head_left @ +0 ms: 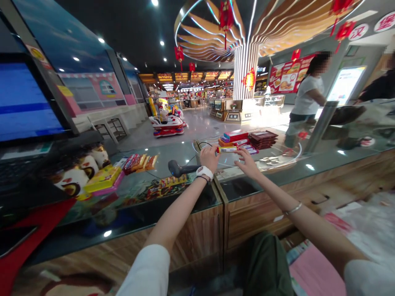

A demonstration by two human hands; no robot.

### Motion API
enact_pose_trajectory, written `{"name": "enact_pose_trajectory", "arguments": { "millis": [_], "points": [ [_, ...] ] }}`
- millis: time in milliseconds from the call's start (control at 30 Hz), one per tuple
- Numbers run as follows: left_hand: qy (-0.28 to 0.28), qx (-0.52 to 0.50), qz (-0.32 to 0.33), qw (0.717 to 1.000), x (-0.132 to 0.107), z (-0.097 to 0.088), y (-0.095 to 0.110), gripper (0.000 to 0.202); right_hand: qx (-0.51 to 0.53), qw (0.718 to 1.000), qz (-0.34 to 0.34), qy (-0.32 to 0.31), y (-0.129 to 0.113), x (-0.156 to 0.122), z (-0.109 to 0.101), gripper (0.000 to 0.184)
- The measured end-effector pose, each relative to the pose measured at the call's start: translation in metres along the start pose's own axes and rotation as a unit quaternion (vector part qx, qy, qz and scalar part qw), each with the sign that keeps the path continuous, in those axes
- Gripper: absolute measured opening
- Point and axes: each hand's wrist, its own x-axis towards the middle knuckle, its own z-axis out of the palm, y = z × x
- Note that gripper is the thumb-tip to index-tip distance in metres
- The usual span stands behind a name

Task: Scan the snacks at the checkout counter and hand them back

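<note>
Squarely over a shop counter, two bare forearms reach forward from white sleeves. Left of them, a dark handheld barcode scanner (180,168) lies on the glass. The left hand (210,158), a white watch at its wrist, closes around one end of a slim printed carton (227,149), held level over the counter; the right hand (247,162), fingers spread, brings its fingertips (237,153) to the carton's other end, though whether they grip is hard to tell. Just beyond are stacked red boxes (236,137) and dark brown packets (262,139). The glass-topped counter (308,172) has a wood-panelled front (its shine doubles much of the scene), with a yellow box (103,181) and snack packets (140,162) toward the left. Past it stand a monitor (27,98), a red ride-on kiddie car (166,125), red lanterns (226,16) and a person in a white top (308,90).
</note>
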Motion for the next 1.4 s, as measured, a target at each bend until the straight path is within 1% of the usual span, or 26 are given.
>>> {"name": "enact_pose_trajectory", "arguments": {
  "millis": [133, 267, 400, 500, 633, 800, 1000, 1100, 1167, 1233, 1333, 1400],
  "points": [
    [-0.022, -0.044, -0.003, 0.999, 0.011, 0.026, 0.027, 0.023, -0.017, 0.999, 0.019, 0.032, 0.03, 0.008, -0.019, 0.043],
    [-0.059, -0.074, -0.006, 0.996, 0.016, 0.048, 0.05, 0.025, -0.022, 0.998, 0.008, 0.051, 0.066, 0.021, -0.036, 0.042],
    [-0.088, -0.102, -0.003, 0.991, 0.023, 0.069, 0.064, 0.03, -0.035, 0.996, -0.023, 0.079, 0.098, 0.038, -0.045, 0.037],
    [-0.107, -0.117, 0.001, 0.987, 0.03, 0.083, 0.068, 0.033, -0.068, 0.994, -0.025, 0.076, 0.113, 0.051, -0.048, 0.038],
    [-0.112, -0.119, -0.011, 0.987, 0.037, 0.097, 0.069, 0.038, -0.115, 0.991, -0.019, 0.059, 0.122, 0.062, -0.044, 0.041],
    [-0.132, -0.108, -0.043, 0.984, 0.036, 0.107, 0.064, 0.045, -0.172, 0.984, -0.013, 0.033, 0.128, 0.063, -0.033, 0.041],
    [-0.182, -0.085, -0.015, 0.979, 0.035, 0.113, 0.06, 0.049, -0.246, 0.968, 0.019, 0.046, 0.13, 0.058, -0.027, 0.039],
    [-0.201, -0.072, -0.016, 0.977, 0.036, 0.113, 0.059, 0.05, -0.281, 0.959, 0.032, 0.033, 0.128, 0.057, -0.027, 0.039],
    [-0.211, -0.067, -0.018, 0.975, 0.037, 0.114, 0.058, 0.051, -0.284, 0.958, 0.031, 0.023, 0.127, 0.057, -0.027, 0.039],
    [-0.224, -0.067, -0.017, 0.972, 0.037, 0.116, 0.056, 0.05, -0.266, 0.964, 0.019, 0.022, 0.129, 0.057, -0.028, 0.039],
    [-0.238, -0.07, -0.012, 0.969, 0.038, 0.119, 0.053, 0.049, -0.232, 0.972, -0.004, 0.032, 0.132, 0.056, -0.029, 0.036],
    [-0.237, -0.072, -0.007, 0.969, 0.038, 0.121, 0.052, 0.05, -0.23, 0.972, -0.014, 0.039, 0.133, 0.056, -0.031, 0.035]
  ]
}}
